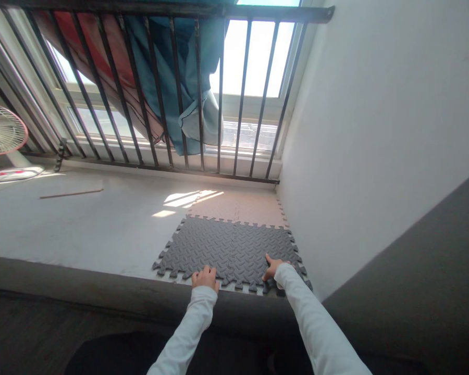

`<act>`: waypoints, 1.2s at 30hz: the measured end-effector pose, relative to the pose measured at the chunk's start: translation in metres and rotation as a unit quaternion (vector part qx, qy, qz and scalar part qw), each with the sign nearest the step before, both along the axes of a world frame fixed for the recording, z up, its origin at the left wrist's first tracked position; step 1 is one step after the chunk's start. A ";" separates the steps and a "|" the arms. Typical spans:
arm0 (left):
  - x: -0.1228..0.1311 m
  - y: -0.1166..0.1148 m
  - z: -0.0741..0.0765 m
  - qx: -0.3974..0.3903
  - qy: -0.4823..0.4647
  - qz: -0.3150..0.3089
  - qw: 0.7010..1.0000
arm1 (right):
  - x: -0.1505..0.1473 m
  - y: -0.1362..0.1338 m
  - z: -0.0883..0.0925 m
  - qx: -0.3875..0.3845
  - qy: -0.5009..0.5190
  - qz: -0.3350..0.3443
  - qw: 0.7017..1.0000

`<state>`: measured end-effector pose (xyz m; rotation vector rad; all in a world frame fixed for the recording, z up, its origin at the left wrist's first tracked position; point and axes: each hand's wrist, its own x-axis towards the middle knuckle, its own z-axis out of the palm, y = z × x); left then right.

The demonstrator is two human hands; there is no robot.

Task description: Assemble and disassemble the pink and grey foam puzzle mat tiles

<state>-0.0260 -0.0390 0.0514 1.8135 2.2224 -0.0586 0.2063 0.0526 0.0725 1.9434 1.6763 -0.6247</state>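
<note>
Two black foam mat tiles with a raised tread pattern lie side by side on the ledge, a left tile (pixel 203 242) and a right tile (pixel 254 250). Their toothed edges meet two pink foam tiles (pixel 254 208) behind them. My left hand (pixel 206 278) rests at the front edge of the left black tile, fingers slightly bent and apart, holding nothing. On the right black tile, near its front right corner, lies my right hand (pixel 275 266) with thumb and fingers spread, pressing on the surface.
A white wall (pixel 375 104) rises close on the right. Black railings (pixel 219 104) with curtains (pixel 172 78) stand behind the ledge (pixel 101 229). At the left are a fan (pixel 3 130) and a thin stick (pixel 71 194).
</note>
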 end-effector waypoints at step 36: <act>-0.021 0.026 0.038 0.131 0.067 -0.024 0.989 | 0.004 0.006 -0.008 -0.010 0.006 0.007 1.000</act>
